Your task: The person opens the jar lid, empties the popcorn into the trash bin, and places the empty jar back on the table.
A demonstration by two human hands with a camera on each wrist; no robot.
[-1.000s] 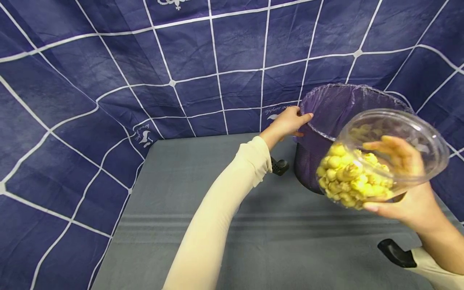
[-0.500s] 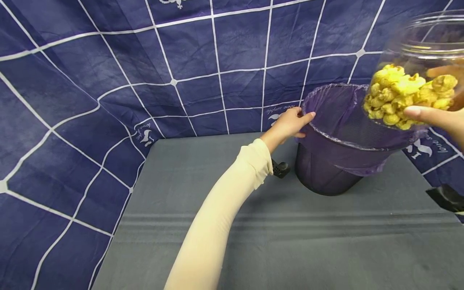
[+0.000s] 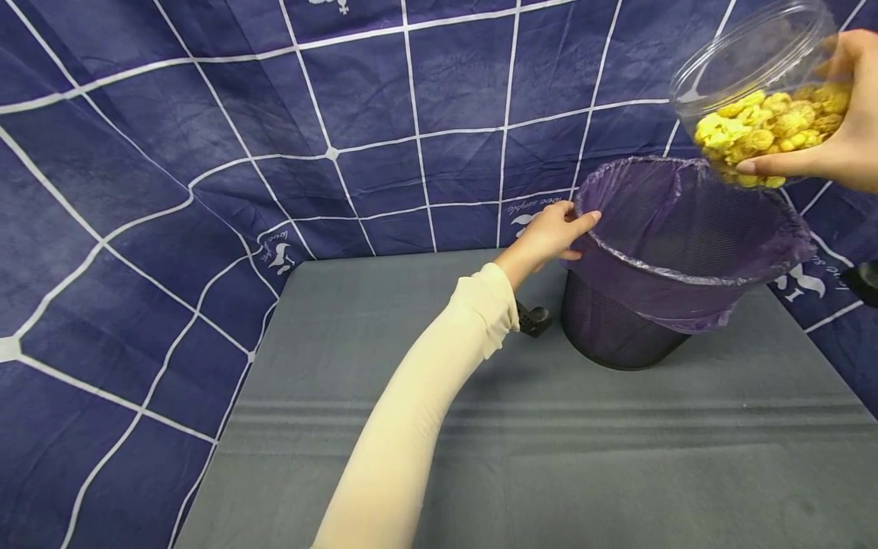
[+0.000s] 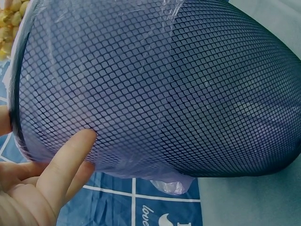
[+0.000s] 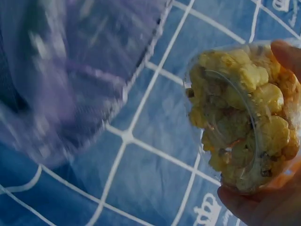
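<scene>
My left hand (image 3: 545,235) grips the near-left rim of a black mesh wastebasket (image 3: 617,335), thumb over the top and fingers along the outside. A purple bin liner (image 3: 658,293) lines the basket and folds down over its rim. Above the basket's far right side, my right hand (image 3: 853,126) holds a clear plastic jar (image 3: 737,65) tilted, its wide mouth toward the upper left. Yellow popcorn (image 3: 768,126) fills the lower part of the jar. The right wrist view shows the popcorn (image 5: 249,108) through the jar's wall, with finger and thumb around it.
The basket stands on a grey cloth-covered table (image 3: 384,366) near its back right corner. Dark blue curtains (image 3: 343,99) with white grid lines hang behind and at the sides. Black wrist devices (image 3: 533,320) are strapped to both arms.
My right hand has carried the jar from in front of the basket up and back to above its far right, turning its mouth leftward. The left hand stays on the rim.
</scene>
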